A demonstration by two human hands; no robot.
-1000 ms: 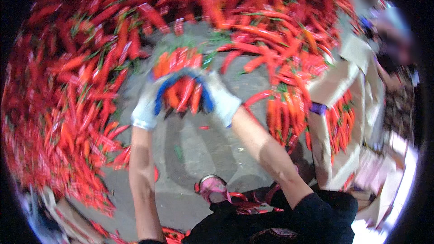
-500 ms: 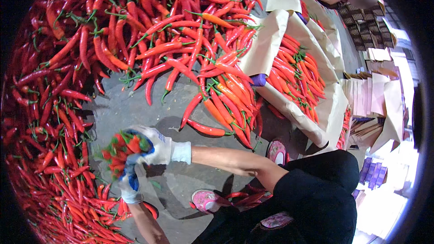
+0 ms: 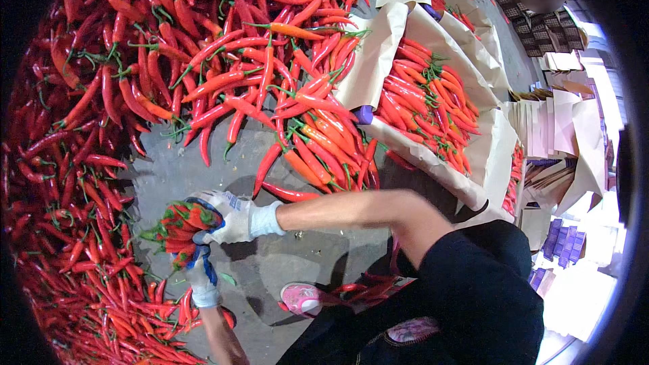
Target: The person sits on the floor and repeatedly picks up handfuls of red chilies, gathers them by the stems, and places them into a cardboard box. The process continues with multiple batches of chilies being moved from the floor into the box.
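Hands: both gloved, white with blue palm coating, close together and clamped on one bundle of red peppers [image 3: 177, 230]. Right hand [image 3: 230, 215] curls over the bundle on the side nearer the paper-lined box [image 3: 370, 57]. Left hand [image 3: 201, 270] grips the bundle from below; its fingertips are partly hidden by the peppers, so exact finger closure cannot be read.

Position (reference: paper-lined box): bundle well to the left of the box and lower in view, green stems mostly facing away from it. Loose peppers [image 3: 331, 138] fan out just left of the box; the large pepper heap [image 3: 101, 108] lies farther left. Bare floor [image 3: 186, 172] shows between heap and bundle. Pink shoe [image 3: 302, 297] below and left of the box.

Compared with 0.5 s ago: same two-handed hold, bundle now less blurred. Box and loose peppers appear shifted slightly left and up. The second shoe, visible then, is now out of sight, as is the co-worker's blue-gloved hand beyond the box. At 1.0 s ago the hands cupped the bundle from opposite sides, blue palms inward, with both forearms reaching forward.
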